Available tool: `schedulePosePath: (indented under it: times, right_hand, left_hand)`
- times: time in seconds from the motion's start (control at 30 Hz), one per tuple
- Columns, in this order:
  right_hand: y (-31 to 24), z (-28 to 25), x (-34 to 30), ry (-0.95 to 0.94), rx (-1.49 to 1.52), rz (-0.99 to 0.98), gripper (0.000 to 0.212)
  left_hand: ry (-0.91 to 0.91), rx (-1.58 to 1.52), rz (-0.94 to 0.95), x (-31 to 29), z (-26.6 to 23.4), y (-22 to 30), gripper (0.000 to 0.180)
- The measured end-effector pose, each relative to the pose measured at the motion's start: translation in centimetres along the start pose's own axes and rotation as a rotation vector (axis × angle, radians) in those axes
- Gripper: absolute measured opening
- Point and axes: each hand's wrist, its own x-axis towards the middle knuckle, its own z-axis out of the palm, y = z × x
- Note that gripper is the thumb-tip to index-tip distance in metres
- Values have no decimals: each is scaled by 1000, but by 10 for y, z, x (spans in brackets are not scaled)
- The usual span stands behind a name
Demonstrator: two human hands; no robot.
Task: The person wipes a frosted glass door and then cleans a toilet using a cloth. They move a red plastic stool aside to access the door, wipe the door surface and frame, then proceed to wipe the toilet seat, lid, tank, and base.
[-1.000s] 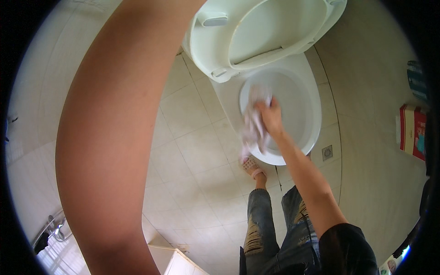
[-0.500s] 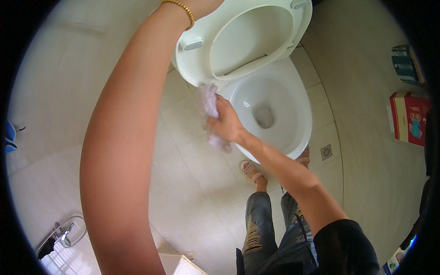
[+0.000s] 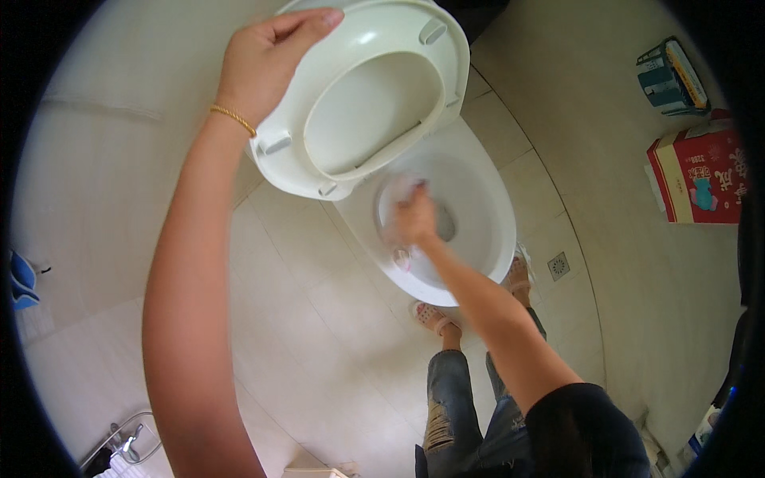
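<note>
My left hand (image 3: 267, 64), with a gold beaded bracelet on its wrist, grips the upper left edge of the raised white toilet seat (image 3: 287, 103). Its thumb lies on the seat's underside; the other fingers are partly hidden behind the rim. Motion smears my right hand (image 3: 416, 219), which is over the left side of the toilet bowl (image 3: 486, 199). In it is a pale pinkish cloth (image 3: 392, 195), so blurred that its folds cannot be made out. Whether the cloth touches the rim I cannot tell. Dark water shows at the bottom of the bowl.
My sandalled feet stand at the bowl's front, on tiles with a floor drain (image 3: 559, 265). On the right wall side are a red box (image 3: 701, 179) and a green holder (image 3: 669, 80). A shower fitting (image 3: 127, 438) is at the lower left, a blue item (image 3: 22, 280) above it.
My right hand and the cloth have moved from beside the bowl's left edge to over the bowl. The view has shifted, bringing my left hand on the seat into fuller sight.
</note>
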Motion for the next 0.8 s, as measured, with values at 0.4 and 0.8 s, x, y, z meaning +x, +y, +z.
schedulePosePath:
  times: [0.4, 0.8]
  right_hand:
    - [-43, -104, 131, 573, -125, -774, 54]
    - [-199, -127, 25, 533, -162, -634, 46]
  left_hand:
    - [118, 65, 84, -1, 0, 1, 35]
    - [8, -198, -11, -8, -7, -1, 31]
